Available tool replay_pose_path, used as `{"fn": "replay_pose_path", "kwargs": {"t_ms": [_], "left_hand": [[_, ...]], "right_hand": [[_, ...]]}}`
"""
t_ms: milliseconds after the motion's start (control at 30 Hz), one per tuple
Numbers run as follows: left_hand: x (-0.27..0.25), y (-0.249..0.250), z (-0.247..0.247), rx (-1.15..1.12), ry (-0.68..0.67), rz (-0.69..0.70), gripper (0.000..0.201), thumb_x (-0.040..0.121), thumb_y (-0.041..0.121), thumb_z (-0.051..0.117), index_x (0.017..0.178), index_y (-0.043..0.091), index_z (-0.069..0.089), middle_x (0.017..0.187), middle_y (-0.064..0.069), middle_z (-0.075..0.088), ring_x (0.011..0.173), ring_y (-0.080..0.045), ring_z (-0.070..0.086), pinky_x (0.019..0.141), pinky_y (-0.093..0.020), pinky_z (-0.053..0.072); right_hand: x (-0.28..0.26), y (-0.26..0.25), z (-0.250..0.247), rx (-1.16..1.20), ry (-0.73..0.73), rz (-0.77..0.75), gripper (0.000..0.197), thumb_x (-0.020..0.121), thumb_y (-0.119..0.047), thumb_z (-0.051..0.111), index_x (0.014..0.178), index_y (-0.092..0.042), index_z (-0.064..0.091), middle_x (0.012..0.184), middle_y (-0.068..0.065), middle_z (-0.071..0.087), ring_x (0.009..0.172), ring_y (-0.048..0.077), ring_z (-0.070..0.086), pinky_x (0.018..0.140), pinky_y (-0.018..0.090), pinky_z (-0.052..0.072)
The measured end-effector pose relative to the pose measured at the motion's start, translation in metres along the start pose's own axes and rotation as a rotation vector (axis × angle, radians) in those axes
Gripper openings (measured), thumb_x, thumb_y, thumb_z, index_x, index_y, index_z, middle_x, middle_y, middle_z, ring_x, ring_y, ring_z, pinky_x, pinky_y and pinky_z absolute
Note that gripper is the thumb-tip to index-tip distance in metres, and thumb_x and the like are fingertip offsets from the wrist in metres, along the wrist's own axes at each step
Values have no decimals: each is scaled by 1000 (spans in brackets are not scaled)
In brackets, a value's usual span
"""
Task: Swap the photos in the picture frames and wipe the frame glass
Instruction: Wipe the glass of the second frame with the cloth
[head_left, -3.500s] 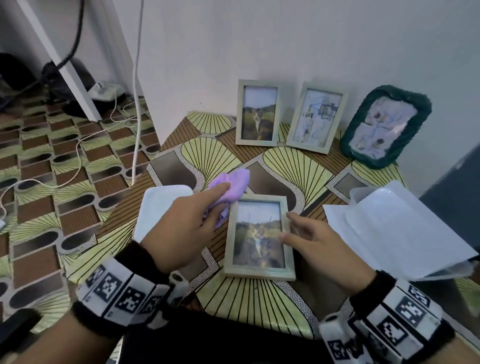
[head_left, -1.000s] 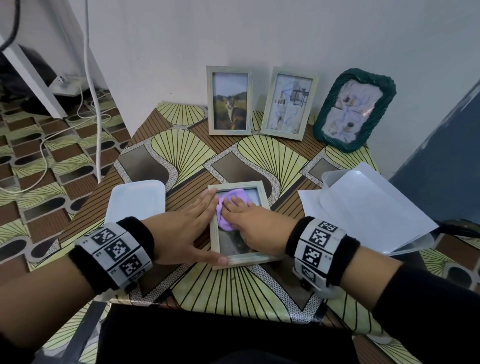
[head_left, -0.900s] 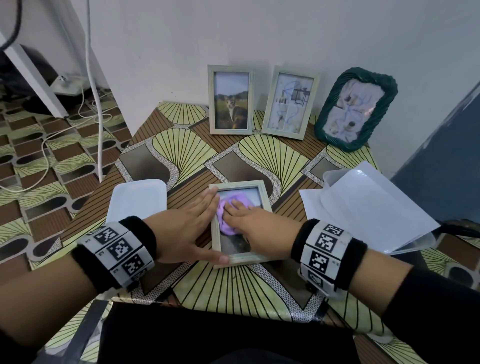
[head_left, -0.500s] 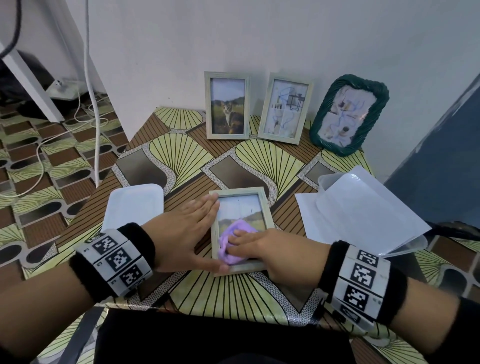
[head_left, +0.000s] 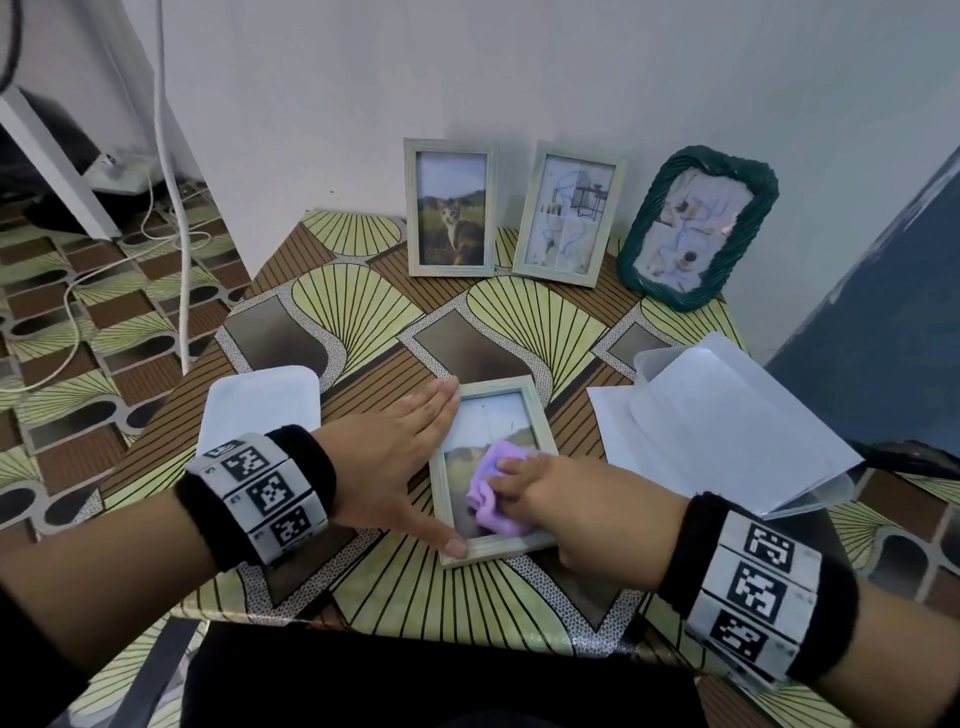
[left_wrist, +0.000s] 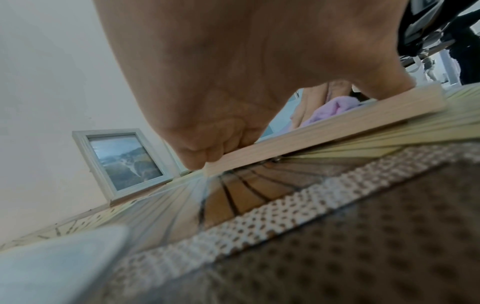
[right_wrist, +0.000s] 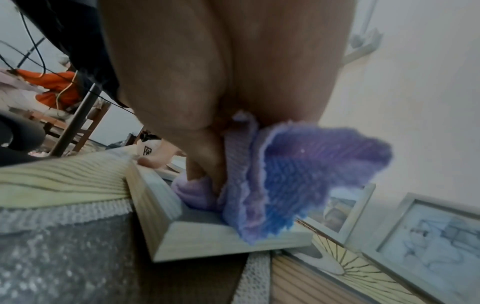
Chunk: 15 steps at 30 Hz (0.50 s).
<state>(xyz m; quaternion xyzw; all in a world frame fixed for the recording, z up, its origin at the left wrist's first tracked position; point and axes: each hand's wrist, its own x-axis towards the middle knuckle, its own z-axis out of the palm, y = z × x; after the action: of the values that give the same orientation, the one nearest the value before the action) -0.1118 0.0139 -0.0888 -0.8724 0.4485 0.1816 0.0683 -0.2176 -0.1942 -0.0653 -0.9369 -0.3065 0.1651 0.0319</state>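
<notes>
A pale wooden frame (head_left: 540, 410) with a cat photo lies flat on the patterned table. My left hand (head_left: 410, 457) lies flat along its left side, fingers straight and thumb at the near left corner. My right hand (head_left: 556, 499) presses a bunched purple cloth (head_left: 491, 493) on the lower part of the glass, thumb and fingers curled into it. The left wrist view shows my left hand (left_wrist: 233, 82) against the frame's edge (left_wrist: 324, 127). The right wrist view shows my right hand (right_wrist: 207, 82) gripping the cloth (right_wrist: 298, 174) inside the frame's corner (right_wrist: 207, 236).
Three frames lean on the back wall: a cat photo (head_left: 451, 205), a sketch (head_left: 567, 213) and a green woven frame (head_left: 696, 228). A white tray (head_left: 260, 410) lies left of my hands. Clear sleeves and paper (head_left: 717, 415) lie to the right. Cables run over the floor at left.
The cloth passed from my left hand to my right. Over the last second the right hand slid the cloth from the top of the glass to its near part. The left hand stayed put.
</notes>
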Motion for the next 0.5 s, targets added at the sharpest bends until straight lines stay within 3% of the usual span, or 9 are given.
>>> {"fn": "replay_pose_path", "kwargs": {"t_ms": [33,100,167,200,267,500], "left_hand": [[0,0,0,-7,0,0,146,48,106,29,146,15,-31,152,2,-40,139,-6,-36,120,-30,-8],[1,0,0,-21,-4,3,146,48,105,31,146,16,-32,152,3,-40,139,-5,-36,118,-28,-10],[1,0,0,-35,-9,4,147,48,105,33,145,16,-32,152,3,-40,138,-5,-36,117,-28,-12],[2,0,0,-39,-10,4,147,47,105,33,145,17,-33,152,4,-41,138,-4,-36,117,-27,-11],[2,-1,0,-47,-14,0,147,47,105,34,144,18,-34,151,5,-41,138,-4,-36,118,-28,-9],[2,-3,1,-83,-2,2,147,45,106,36,146,22,-31,151,8,-41,138,-2,-36,122,-35,-1]], "right_hand": [[1,2,0,9,4,26,39,88,-2,51,126,-6,59,142,9,48,135,21,38,111,20,30],[1,8,2,-47,26,87,38,94,-4,45,129,-5,58,141,14,49,132,28,42,110,29,30],[5,13,3,-153,52,121,42,95,-5,38,135,-9,50,143,10,44,131,23,39,103,22,25],[9,15,2,-201,42,123,46,93,-5,37,139,-9,43,144,9,42,133,22,36,103,23,26],[19,17,-2,-245,7,149,56,90,-3,43,145,-8,33,148,11,38,136,26,34,108,31,25],[52,19,-15,-149,-36,220,56,91,-2,51,145,-4,36,154,13,34,141,26,34,114,38,32]]}}
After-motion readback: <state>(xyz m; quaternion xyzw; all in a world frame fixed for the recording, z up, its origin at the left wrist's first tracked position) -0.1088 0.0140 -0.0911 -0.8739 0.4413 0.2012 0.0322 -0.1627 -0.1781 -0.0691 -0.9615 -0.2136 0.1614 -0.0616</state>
